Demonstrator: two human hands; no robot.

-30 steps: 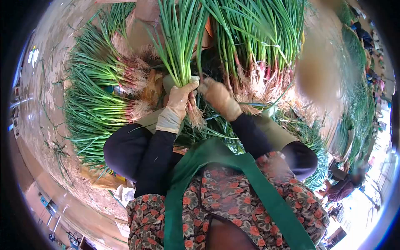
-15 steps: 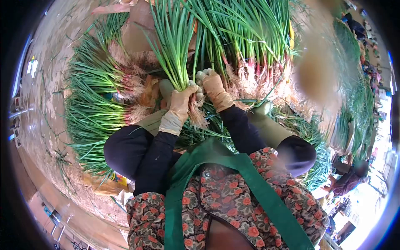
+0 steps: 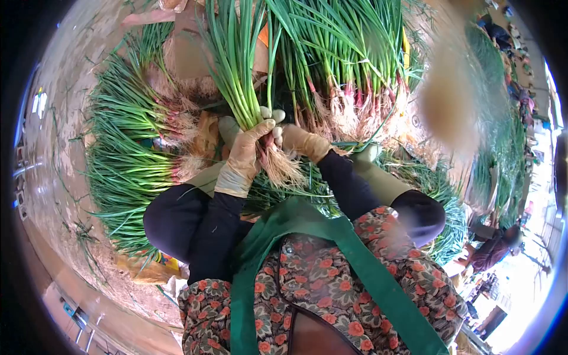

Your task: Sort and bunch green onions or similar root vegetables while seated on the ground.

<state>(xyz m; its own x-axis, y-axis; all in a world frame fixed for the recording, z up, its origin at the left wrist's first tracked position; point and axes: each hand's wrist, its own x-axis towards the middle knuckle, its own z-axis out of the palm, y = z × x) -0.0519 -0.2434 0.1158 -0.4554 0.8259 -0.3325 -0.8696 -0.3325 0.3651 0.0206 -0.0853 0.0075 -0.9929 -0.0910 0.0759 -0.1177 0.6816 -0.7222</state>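
A bunch of green onions [image 3: 239,77] stands upright in my left hand [image 3: 245,151], whose gloved fingers wrap round the stalks just above the roots [image 3: 281,168]. Close against it on the right is my right hand [image 3: 299,141], also gloved. Its fingertips are closed and partly hidden behind the bunch, by a single stalk [image 3: 270,71]; what they grip cannot be made out. Just beyond my hands stands a thick row of green onions [image 3: 355,65] with reddish bases and pale roots.
More green onions [image 3: 127,165] lie fanned out at the left. Loose green leaves [image 3: 296,198] lie between my knees. Onion piles [image 3: 497,136] extend along the far right, with a person [image 3: 494,248] at the lower right. A brown sheet [image 3: 189,50] lies at the upper left.
My right hand has moved down and left, against my left hand. The held bunch and its roots have shifted slightly, and a single stalk now stands beside it.
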